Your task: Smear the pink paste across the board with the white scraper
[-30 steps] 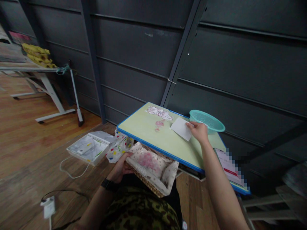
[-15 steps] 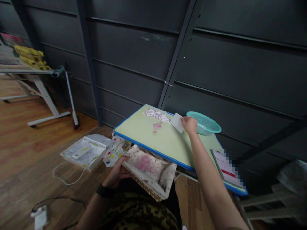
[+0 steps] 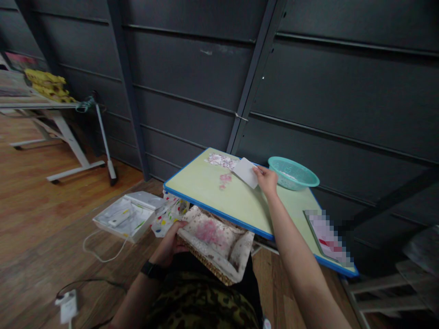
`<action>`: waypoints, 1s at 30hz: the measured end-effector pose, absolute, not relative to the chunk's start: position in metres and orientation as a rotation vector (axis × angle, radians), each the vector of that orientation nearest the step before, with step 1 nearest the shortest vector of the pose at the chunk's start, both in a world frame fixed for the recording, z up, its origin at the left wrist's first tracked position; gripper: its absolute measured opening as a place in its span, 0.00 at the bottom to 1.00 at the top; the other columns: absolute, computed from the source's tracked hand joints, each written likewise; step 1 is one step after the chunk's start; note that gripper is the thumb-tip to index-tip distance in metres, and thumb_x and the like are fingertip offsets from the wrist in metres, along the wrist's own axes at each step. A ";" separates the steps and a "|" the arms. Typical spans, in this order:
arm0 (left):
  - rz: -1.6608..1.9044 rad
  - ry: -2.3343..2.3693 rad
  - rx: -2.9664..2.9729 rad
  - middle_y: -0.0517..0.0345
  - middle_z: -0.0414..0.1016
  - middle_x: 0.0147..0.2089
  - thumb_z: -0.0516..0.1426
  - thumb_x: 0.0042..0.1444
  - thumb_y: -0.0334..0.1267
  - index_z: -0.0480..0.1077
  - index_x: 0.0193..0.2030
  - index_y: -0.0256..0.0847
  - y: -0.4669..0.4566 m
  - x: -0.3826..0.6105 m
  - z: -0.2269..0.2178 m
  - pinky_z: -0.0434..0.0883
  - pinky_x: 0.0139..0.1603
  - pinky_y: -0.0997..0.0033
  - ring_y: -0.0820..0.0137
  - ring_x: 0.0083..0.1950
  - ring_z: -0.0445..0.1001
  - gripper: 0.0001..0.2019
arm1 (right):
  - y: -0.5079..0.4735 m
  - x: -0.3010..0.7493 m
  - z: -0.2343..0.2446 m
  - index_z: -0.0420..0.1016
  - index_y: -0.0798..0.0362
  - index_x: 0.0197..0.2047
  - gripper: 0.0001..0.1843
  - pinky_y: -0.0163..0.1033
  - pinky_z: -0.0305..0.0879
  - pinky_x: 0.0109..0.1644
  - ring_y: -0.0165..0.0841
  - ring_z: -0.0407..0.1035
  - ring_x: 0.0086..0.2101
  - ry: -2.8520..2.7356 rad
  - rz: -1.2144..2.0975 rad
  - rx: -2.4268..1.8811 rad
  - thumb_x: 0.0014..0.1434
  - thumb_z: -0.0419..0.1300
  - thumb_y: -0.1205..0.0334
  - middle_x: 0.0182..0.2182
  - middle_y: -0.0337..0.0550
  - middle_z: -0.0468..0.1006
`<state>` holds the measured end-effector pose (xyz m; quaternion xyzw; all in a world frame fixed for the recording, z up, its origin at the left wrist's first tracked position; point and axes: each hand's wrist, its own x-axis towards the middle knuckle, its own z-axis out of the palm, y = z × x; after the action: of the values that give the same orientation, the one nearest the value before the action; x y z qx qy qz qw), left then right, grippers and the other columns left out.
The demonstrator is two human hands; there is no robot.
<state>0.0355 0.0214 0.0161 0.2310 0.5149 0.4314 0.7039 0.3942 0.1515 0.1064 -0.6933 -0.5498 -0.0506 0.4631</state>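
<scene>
My left hand [image 3: 173, 240] is closed on the left rim of a cloth-lined wicker basket [image 3: 221, 267], just below the table's near edge. Pink bits [image 3: 208, 230] lie inside the basket. My right hand [image 3: 266, 180] pinches a thin white card [image 3: 246, 172] and holds it over the light green table [image 3: 240, 208] with the blue edge. The card's far left corner is at a heap of small whitish and purplish pieces [image 3: 221, 160]; whether it touches them I cannot tell. A smaller pink patch of pieces [image 3: 225, 180] lies nearer to me on the tabletop.
A teal plastic basket [image 3: 295, 171] with whitish bits stands at the table's back right. A phone or tablet [image 3: 325, 237] lies on the right edge. An open white box [image 3: 126, 217] with a cable is on the floor at left, near a dotted bag [image 3: 171, 212].
My right hand has moved the white card a little to the left, toward the heap of pieces. My left hand still holds the wicker basket in place. The view has shifted slightly.
</scene>
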 end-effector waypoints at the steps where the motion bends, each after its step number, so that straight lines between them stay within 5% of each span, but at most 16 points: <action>1: 0.960 1.146 0.522 0.56 0.80 0.30 0.67 0.50 0.45 0.72 0.43 0.40 0.021 0.035 0.017 0.81 0.30 0.62 0.62 0.28 0.79 0.16 | 0.155 0.392 0.108 0.89 0.56 0.47 0.21 0.48 0.74 0.48 0.50 0.83 0.42 -1.365 -0.147 -1.696 0.65 0.61 0.50 0.42 0.55 0.88; 5: 0.962 1.158 0.545 0.59 0.77 0.27 0.66 0.49 0.46 0.72 0.39 0.40 0.020 0.034 0.022 0.80 0.29 0.63 0.64 0.26 0.77 0.15 | 0.164 0.381 0.111 0.89 0.50 0.48 0.16 0.48 0.75 0.53 0.51 0.82 0.49 -1.510 -0.222 -1.687 0.67 0.62 0.54 0.47 0.52 0.88; 30: 0.946 1.205 0.518 0.58 0.76 0.28 0.65 0.52 0.44 0.74 0.41 0.42 0.017 0.038 0.031 0.80 0.31 0.60 0.61 0.28 0.78 0.12 | 0.150 0.387 0.099 0.89 0.50 0.45 0.12 0.49 0.75 0.57 0.49 0.82 0.51 -1.431 -0.055 -1.623 0.63 0.64 0.58 0.47 0.51 0.88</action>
<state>0.0376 0.0174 0.0308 0.2316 0.5388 0.4231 0.6907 0.3868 0.1497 0.0990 -0.6622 -0.5837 -0.0226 0.4693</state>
